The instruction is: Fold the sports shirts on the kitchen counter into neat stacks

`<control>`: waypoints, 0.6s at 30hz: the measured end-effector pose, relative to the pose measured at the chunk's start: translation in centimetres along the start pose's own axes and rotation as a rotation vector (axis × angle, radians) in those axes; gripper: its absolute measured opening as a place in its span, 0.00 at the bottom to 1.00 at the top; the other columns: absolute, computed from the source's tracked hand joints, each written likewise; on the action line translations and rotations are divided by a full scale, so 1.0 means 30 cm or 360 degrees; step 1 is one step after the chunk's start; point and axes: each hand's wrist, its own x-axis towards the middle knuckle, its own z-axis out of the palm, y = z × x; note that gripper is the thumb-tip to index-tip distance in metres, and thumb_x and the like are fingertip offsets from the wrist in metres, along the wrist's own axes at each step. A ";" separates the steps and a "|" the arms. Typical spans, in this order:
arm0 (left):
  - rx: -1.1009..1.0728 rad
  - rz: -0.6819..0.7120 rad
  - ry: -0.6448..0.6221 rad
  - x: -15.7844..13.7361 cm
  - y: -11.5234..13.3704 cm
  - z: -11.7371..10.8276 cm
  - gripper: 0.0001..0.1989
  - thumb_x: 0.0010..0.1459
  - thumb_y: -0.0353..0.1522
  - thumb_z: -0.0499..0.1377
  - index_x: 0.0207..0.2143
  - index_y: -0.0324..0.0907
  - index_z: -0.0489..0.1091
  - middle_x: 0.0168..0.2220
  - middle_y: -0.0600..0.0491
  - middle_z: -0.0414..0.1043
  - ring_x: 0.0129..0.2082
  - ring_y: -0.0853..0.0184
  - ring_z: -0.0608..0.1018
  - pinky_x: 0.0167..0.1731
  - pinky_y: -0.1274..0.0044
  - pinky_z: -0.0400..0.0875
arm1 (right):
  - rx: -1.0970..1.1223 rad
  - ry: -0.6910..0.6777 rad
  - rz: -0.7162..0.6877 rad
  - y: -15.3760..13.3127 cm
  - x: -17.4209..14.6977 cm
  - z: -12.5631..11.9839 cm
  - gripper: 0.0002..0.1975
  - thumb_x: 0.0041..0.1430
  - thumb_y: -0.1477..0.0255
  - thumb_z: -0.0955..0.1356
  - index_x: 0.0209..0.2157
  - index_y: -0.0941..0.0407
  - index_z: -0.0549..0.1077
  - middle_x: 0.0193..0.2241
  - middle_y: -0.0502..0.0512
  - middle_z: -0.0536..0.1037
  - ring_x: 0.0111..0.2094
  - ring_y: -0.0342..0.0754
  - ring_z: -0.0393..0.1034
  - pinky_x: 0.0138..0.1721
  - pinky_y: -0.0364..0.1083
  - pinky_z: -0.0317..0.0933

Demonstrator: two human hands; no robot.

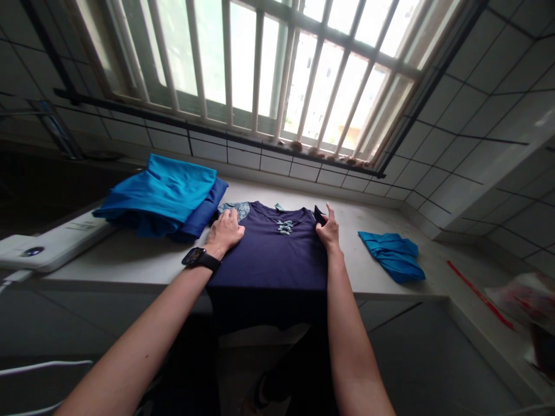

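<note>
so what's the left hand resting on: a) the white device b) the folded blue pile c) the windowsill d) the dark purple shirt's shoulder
d: the left hand lies flat on the dark purple shirt at its shoulder, beside the folded blue pile.

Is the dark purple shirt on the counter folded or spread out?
Mostly spread: the purple shirt lies flat, its hem hanging over the counter edge. Right hand pinches its shoulder.
</note>
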 end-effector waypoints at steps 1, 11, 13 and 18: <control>-0.0002 0.0002 0.0000 -0.001 0.000 -0.001 0.13 0.65 0.31 0.50 0.50 0.37 0.64 0.52 0.39 0.71 0.54 0.54 0.76 0.51 0.70 0.70 | 0.0111 -0.0038 -0.0037 -0.004 -0.001 0.002 0.40 0.51 0.77 0.64 0.67 0.55 0.61 0.48 0.58 0.84 0.46 0.53 0.78 0.57 0.52 0.68; -0.0086 0.0004 0.0031 -0.001 -0.004 0.001 0.11 0.64 0.30 0.52 0.49 0.39 0.63 0.52 0.39 0.72 0.53 0.55 0.76 0.51 0.70 0.70 | 0.0059 0.0021 0.0290 -0.011 0.009 0.014 0.22 0.57 0.71 0.66 0.55 0.56 0.66 0.48 0.60 0.79 0.48 0.51 0.77 0.51 0.52 0.71; -0.0104 0.0006 0.0034 0.000 -0.005 0.003 0.12 0.63 0.30 0.52 0.49 0.38 0.64 0.52 0.38 0.72 0.53 0.54 0.76 0.51 0.69 0.70 | -0.0321 -0.0040 0.0344 -0.008 0.006 0.013 0.22 0.53 0.69 0.70 0.51 0.56 0.71 0.52 0.63 0.77 0.55 0.55 0.72 0.59 0.53 0.65; -0.0051 0.0004 0.0031 0.004 -0.006 0.009 0.13 0.63 0.31 0.51 0.50 0.38 0.65 0.51 0.39 0.72 0.54 0.54 0.77 0.51 0.70 0.70 | -0.0669 -0.0356 0.0250 -0.018 -0.007 0.025 0.25 0.59 0.67 0.69 0.59 0.53 0.73 0.63 0.61 0.70 0.64 0.56 0.64 0.67 0.57 0.57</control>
